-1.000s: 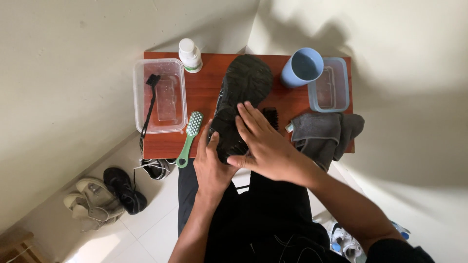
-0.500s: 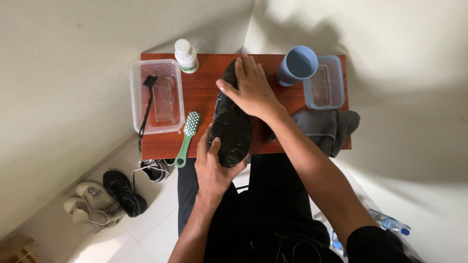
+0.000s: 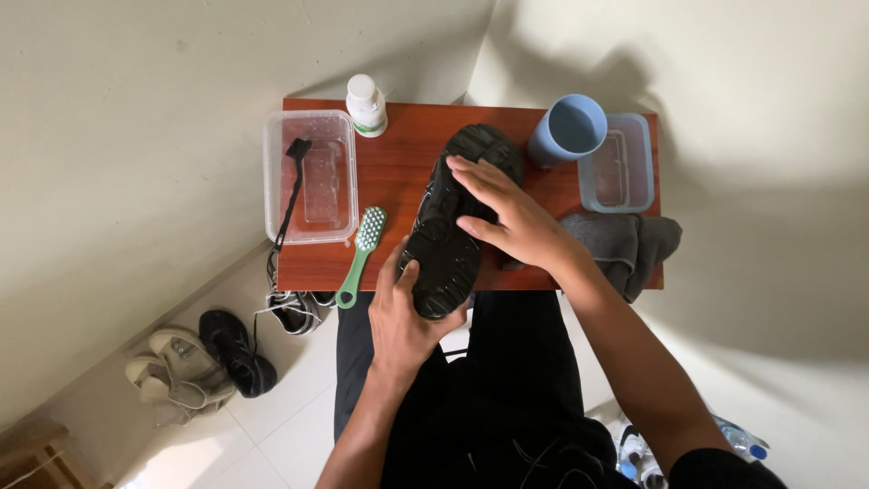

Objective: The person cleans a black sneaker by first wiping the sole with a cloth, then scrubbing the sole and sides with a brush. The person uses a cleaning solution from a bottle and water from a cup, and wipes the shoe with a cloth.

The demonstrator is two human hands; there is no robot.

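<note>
A black shoe (image 3: 448,244) lies sole up across the front of a small red-brown table (image 3: 398,172). My left hand (image 3: 403,317) grips its heel end at the table's front edge. Resting flat on the middle of the sole is my right hand (image 3: 507,217), fingers spread and pointing left. A green brush (image 3: 360,254) lies on the table just left of the shoe.
A clear tub (image 3: 310,177) with a black brush (image 3: 291,190) stands at the left, a white bottle (image 3: 366,104) at the back. A blue cup (image 3: 568,129), a second clear tub (image 3: 618,165) and a grey cloth (image 3: 629,244) sit at the right. Shoes (image 3: 204,358) lie on the floor.
My right hand slid up the sole toward the toe, then came back to the middle. The shoe stays sole up in my left hand.
</note>
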